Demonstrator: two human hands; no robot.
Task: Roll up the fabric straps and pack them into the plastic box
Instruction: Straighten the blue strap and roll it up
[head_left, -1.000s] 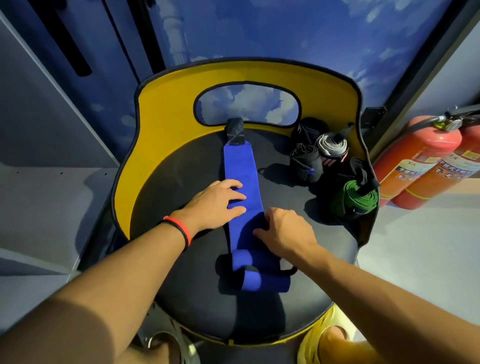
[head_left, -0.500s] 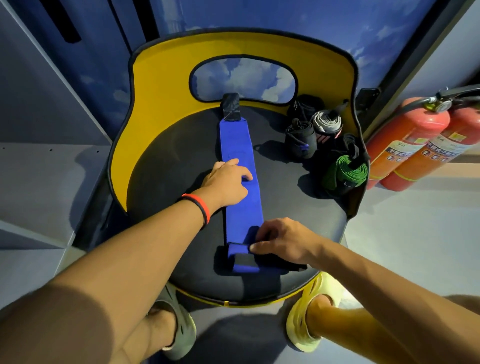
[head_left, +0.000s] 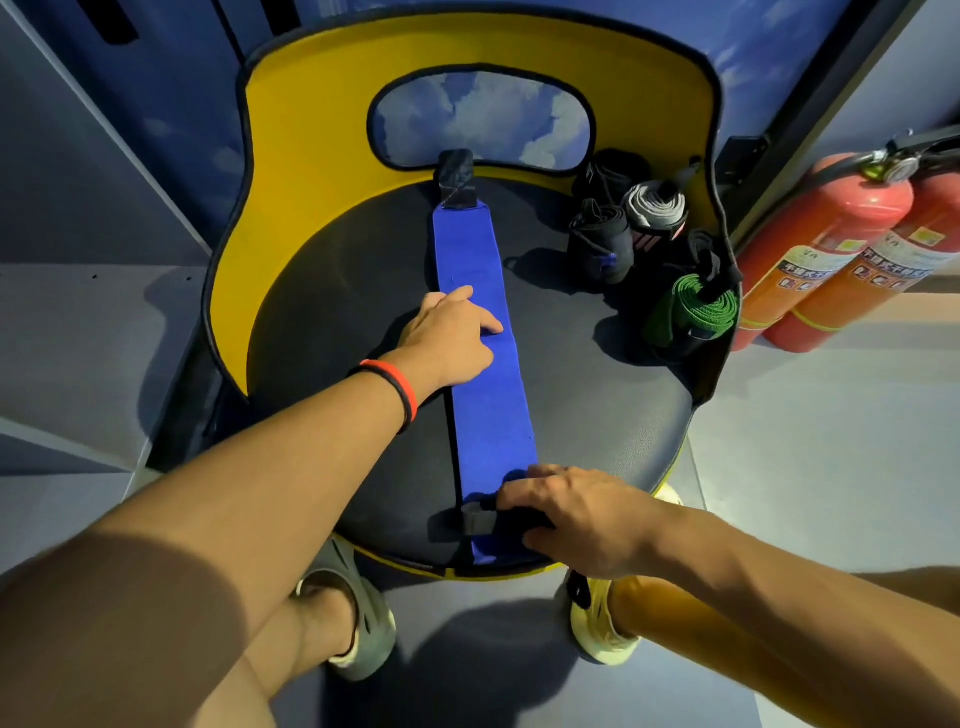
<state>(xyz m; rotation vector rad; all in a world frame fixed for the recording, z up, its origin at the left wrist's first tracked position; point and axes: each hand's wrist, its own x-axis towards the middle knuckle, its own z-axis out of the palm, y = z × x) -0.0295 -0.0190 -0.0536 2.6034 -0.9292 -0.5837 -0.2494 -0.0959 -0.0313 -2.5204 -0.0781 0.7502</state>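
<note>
A long blue fabric strap (head_left: 485, 395) lies stretched flat along the black seat of a chair (head_left: 332, 332), with a black tab (head_left: 457, 179) at its far end. My left hand (head_left: 449, 338) presses flat on the strap's middle, fingers straight. My right hand (head_left: 576, 512) holds the strap's near end at the seat's front edge, fingers curled over a grey-black tab (head_left: 478, 519). At the seat's right side stand several rolled straps: a green one (head_left: 696, 312), a black one (head_left: 600, 249) and a grey one (head_left: 654, 208). No plastic box is in view.
The chair has a yellow curved backrest (head_left: 311, 135) with an oval cut-out. Two red fire extinguishers (head_left: 826, 254) lean against the wall to the right. My feet in sandals (head_left: 358, 618) stand on the grey floor below the seat.
The rolled near end of the blue strap has been unrolled; it now lies flat to the seat's front edge. My right hand moved back toward me, my left hand slid further up the strap.
</note>
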